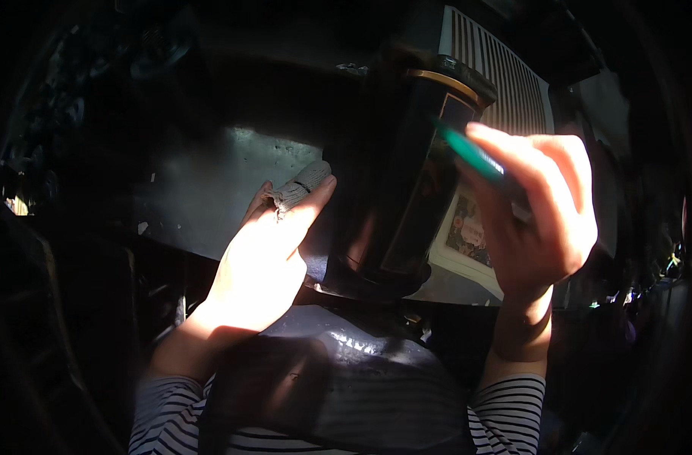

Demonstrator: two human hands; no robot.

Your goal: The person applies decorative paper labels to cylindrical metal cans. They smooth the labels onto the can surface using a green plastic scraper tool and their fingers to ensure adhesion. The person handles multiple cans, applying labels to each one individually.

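Observation:
In my left hand (264, 254) is a grey, ridged piece (303, 180), pinched between the thumb and fingers; it looks like a rolled scrap of cloth, though its kind is not certain. My right hand (543, 205) is raised on the right, its fingers closed around a slim green tool (471, 152). The tool is smeared by motion, so its tip cannot be made out. Between the hands, a tall dark cylinder (391, 174) with a gold band near its far end leans slightly to the right. Neither hand visibly touches it.
A grey work surface (209, 182) catches light on the left. Behind the cylinder lies a striped sheet (505, 76). A pale-bordered picture card (467, 231) sits beside it, partly behind my right hand. Dark, glossy material (361, 371) covers my lap. Deep shadow hides much around.

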